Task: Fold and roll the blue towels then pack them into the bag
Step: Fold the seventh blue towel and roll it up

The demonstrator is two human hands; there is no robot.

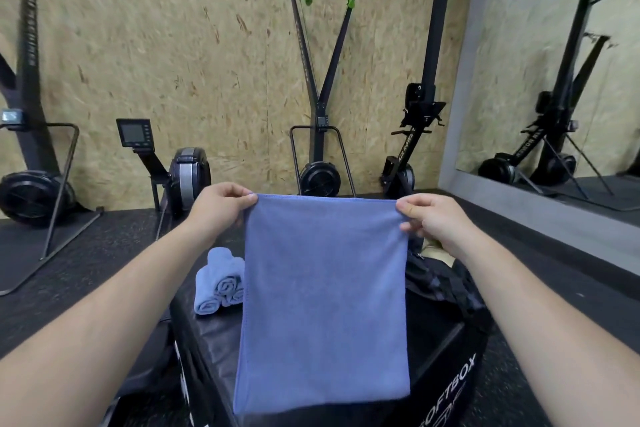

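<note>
A blue towel hangs flat and upright in front of me, over a black soft box. My left hand pinches its top left corner and my right hand pinches its top right corner. Three rolled blue towels lie stacked on the box's left side, partly hidden behind the hanging towel. A black bag sits on the box to the right, under my right forearm; its opening is mostly hidden.
Black rowing and ski machines stand along the chipboard wall behind the box. Another machine stands at far left. A mirror covers the right wall. Dark rubber floor surrounds the box.
</note>
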